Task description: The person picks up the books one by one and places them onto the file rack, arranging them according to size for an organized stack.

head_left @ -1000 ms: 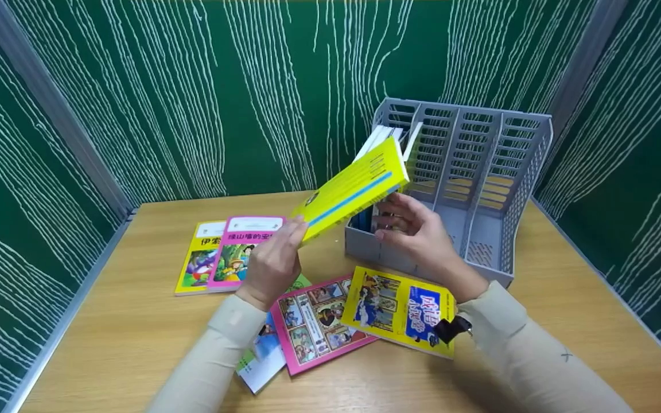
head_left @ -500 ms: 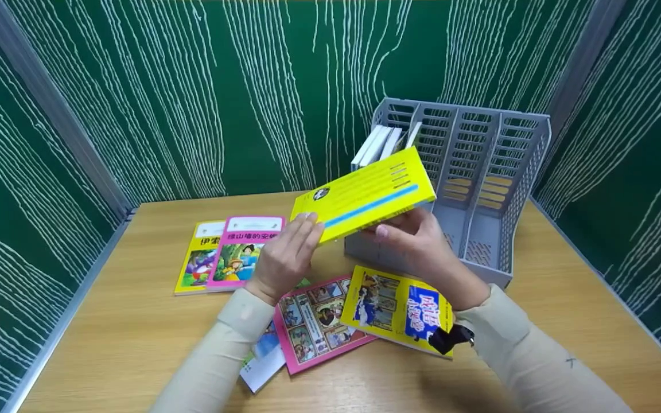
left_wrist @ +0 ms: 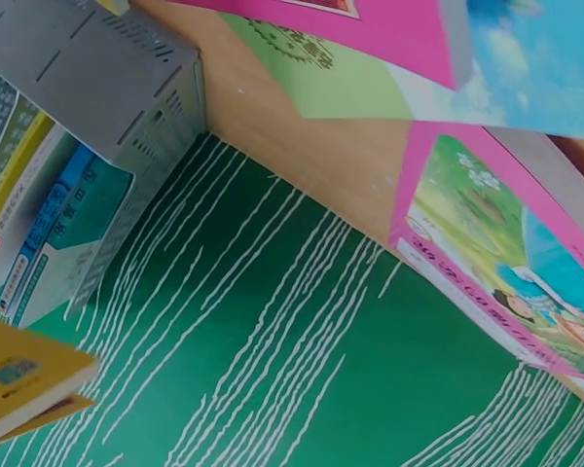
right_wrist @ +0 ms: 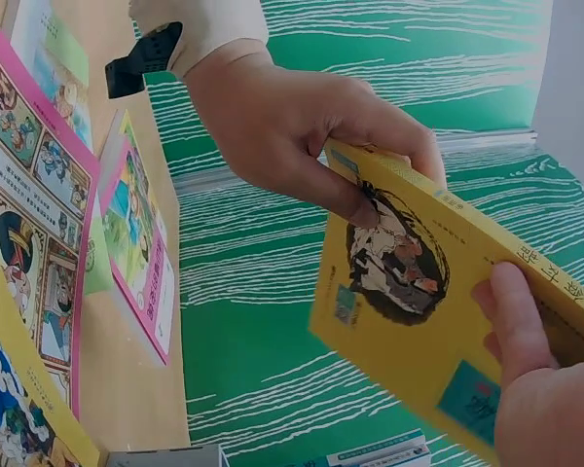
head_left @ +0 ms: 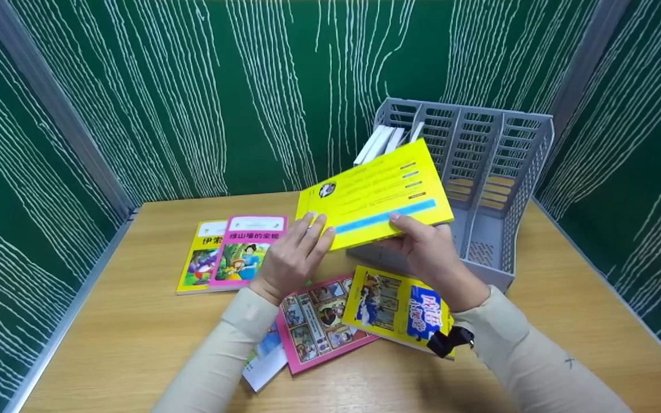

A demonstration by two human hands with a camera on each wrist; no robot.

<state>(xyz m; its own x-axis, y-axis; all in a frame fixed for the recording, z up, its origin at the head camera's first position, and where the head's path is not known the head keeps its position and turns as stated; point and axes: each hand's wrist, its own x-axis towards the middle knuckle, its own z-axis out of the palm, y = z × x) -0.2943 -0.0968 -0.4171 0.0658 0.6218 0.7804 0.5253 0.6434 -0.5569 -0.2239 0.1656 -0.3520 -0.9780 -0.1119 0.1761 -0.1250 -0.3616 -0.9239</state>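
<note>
A yellow paperback book (head_left: pixel 376 183) is held tilted in the air, its back cover with a blue stripe showing in the head view. My left hand (head_left: pixel 290 255) grips its left end; in the right wrist view that hand (right_wrist: pixel 292 126) has its thumb across the cover with the round animal picture. My right hand (head_left: pixel 431 249) holds the other end, thumb on the stripe and remaining fingers mostly hidden beneath. Behind the book stands a grey file rack (head_left: pixel 528 189) with several books (head_left: pixel 373 146) upright in its left compartments. The left wrist view catches only a corner of the yellow book (left_wrist: pixel 29 375).
Below my hands, a yellow comic book (head_left: pixel 388 304) overlaps a pink-bordered book (head_left: pixel 325 321), which covers part of a pale blue-green one (head_left: pixel 264 367). Further left, a pink book (head_left: pixel 244 252) overlaps another yellow book (head_left: pixel 195 267). Green, white-lined walls (head_left: pixel 273 86) enclose the table.
The yellow book has shifted right and turned so more of its back cover faces up. My right hand, earlier by the rack with fingers apart, now grips the book's right end.
</note>
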